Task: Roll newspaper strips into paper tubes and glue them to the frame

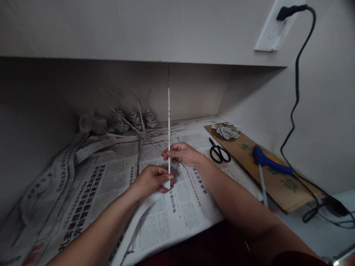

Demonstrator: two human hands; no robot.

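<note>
A thin rolled paper stick [169,125], mostly white with dark and reddish flecks near the top, stands upright in front of me. My left hand [154,179] pinches its lower end, where a white paper strip [138,218] trails down toward the table's front edge. Higher on the stick, my right hand [184,154] is closed around it with thumb and fingertips. Behind both hands lies a woven piece [144,136] with paper sticks spreading outward from its centre. Black-handled scissors [219,152] rest on the newspaper right of my right hand.
Newspaper [91,188] covers the table, with loose paper strips [63,166] at left. Several paper cones [135,120] stand at the back. A cardboard sheet [249,162] at right bears a blue glue gun [271,162] and a grey crumpled piece [226,132]. A black cable [297,74] hangs from the socket.
</note>
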